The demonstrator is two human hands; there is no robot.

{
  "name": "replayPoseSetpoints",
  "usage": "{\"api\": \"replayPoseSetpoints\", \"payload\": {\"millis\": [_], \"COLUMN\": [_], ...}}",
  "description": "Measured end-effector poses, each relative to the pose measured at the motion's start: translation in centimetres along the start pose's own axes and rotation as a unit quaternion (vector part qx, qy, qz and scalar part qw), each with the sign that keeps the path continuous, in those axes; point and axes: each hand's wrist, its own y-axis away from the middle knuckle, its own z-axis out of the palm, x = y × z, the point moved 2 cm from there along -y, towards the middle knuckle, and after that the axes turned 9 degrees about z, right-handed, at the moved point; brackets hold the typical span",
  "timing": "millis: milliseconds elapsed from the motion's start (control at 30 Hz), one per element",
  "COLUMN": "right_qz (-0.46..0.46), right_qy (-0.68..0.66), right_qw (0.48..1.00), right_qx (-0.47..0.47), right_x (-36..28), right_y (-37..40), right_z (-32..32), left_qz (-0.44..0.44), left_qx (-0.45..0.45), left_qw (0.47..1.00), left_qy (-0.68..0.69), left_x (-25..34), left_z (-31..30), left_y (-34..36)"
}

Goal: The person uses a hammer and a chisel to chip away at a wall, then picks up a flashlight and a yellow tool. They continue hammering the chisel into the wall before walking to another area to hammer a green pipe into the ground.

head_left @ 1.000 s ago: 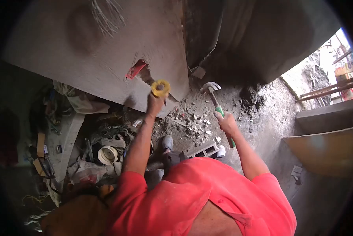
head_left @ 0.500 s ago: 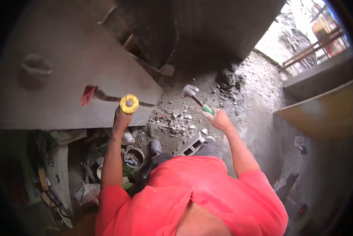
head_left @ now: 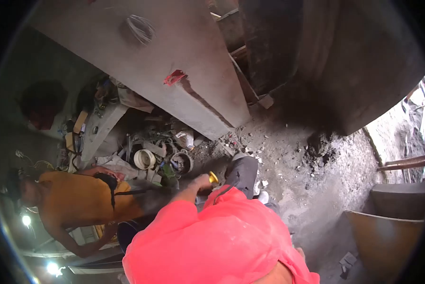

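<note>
My left hand (head_left: pixel 202 182) is closed round a tool with a round yellow guard (head_left: pixel 213 178), low beside my dark trouser leg and in front of the red shirt. Of my right hand, only a small patch of skin (head_left: pixel 300 252) shows past the right edge of the shirt; its fingers and anything in them are hidden. The green-handled hammer is out of sight. Ahead, a grey wall (head_left: pixel 193 61) has a dark groove (head_left: pixel 205 103) cut in it, with a red piece (head_left: pixel 175 77) at the groove's upper end.
At the left a co-worker in an orange top (head_left: pixel 82 196) bends near cluttered materials. A white bucket (head_left: pixel 144 159) and a dark bucket (head_left: pixel 181 162) stand by the wall's foot. Rubble (head_left: pixel 319 151) lies on the floor; a brown panel (head_left: pixel 383 244) is at the right.
The view has swung left, bringing the co-worker in. My left hand has dropped from in front of the wall to beside my leg. My right hand and hammer have left the open floor area.
</note>
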Motion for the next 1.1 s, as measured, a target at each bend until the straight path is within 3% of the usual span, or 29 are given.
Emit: {"api": "replayPoseSetpoints", "payload": {"millis": [33,67,100,133,167,200,233,267,300,333,367,400,433,500,533,633,700,800,833,900,1100], "right_qz": [-0.235,-0.440,-0.435,-0.346,-0.243,-0.238,-0.151,-0.058,-0.055,-0.130,-0.204,-0.200,-0.220,-0.245,-0.249,-0.288,-0.310,-0.282,-0.273,-0.256,-0.210], "right_qy": [0.075,0.144,0.139,-0.036,-0.209,-0.212,-0.032,0.148,0.143,0.099,0.055,0.052,0.025,-0.016,-0.033,-0.056,-0.062,-0.047,-0.032,0.025,0.209], "right_qw": [0.948,0.798,0.799,0.874,0.907,0.907,0.942,0.939,0.940,0.929,0.910,0.908,0.900,0.886,0.882,0.875,0.878,0.884,0.887,0.883,0.881], "right_qx": [0.202,0.385,0.390,0.339,0.273,0.276,0.297,0.304,0.305,0.331,0.357,0.365,0.375,0.393,0.400,0.385,0.360,0.371,0.371,0.394,0.368], "right_x": [2.5,3.7,3.6,3.2,2.7,1.1,-1.0,-2.4,-3.0,-3.8,-4.8,-6.1,-8.8,-12.7,-13.1,-16.6,-18.4,-21.4,-22.6,-24.0,-28.1], "right_y": [-1.1,-0.5,0.2,0.4,0.6,1.2,1.7,2.5,4.0,6.1,8.2,10.4,13.2,17.6,19.0,22.7,24.1,25.9,25.2,26.0,26.5], "right_z": [-0.2,-0.5,-0.8,-1.4,-2.1,-3.4,-5.0,-6.2,-6.6,-6.6,-6.9,-7.2,-7.5,-7.7,-8.0,-11.8,-14.5,-18.1,-20.4,-22.7,-31.5], "left_qz": [0.008,-0.023,-0.055,-0.050,-0.088,-0.128,-0.062,-0.060,-0.064,-0.065,-0.017,0.032,0.003,0.118,-0.052,0.019,0.100,0.023,0.049,0.009,-0.163], "left_qx": [0.001,-0.032,-0.068,-0.075,-0.120,-0.164,-0.138,-0.142,-0.162,-0.183,-0.175,-0.166,-0.134,0.011,-0.128,-0.048,0.081,0.047,0.090,0.091,0.117], "left_qw": [1.000,0.999,0.995,0.995,0.981,0.958,0.961,0.961,0.953,0.943,0.962,0.975,0.987,0.993,0.983,0.991,0.970,0.945,0.941,0.938,0.903], "left_qy": [0.003,0.026,0.047,0.049,0.124,0.196,0.230,0.229,0.250,0.271,0.208,0.147,0.087,0.012,0.123,0.121,0.208,0.323,0.322,0.336,0.381], "left_x": [0.1,0.5,1.4,2.8,3.8,4.7,5.7,5.7,5.4,6.0,8.4,10.8,13.1,13.4,19.4,22.5,24.4,27.2,27.2,26.9,25.0], "left_z": [2.1,3.7,4.6,4.8,5.3,5.6,5.6,6.8,8.6,9.6,7.7,5.6,3.1,3.8,-3.7,-7.4,-9.0,-12.3,-12.1,-11.3,-1.6], "left_y": [-0.4,-0.8,-1.5,-2.0,-2.4,-2.7,-3.1,-4.9,-7.6,-9.8,-11.0,-12.1,-13.1,-19.5,-16.4,-21.4,-22.8,-21.8,-21.7,-20.2,-9.5]}}
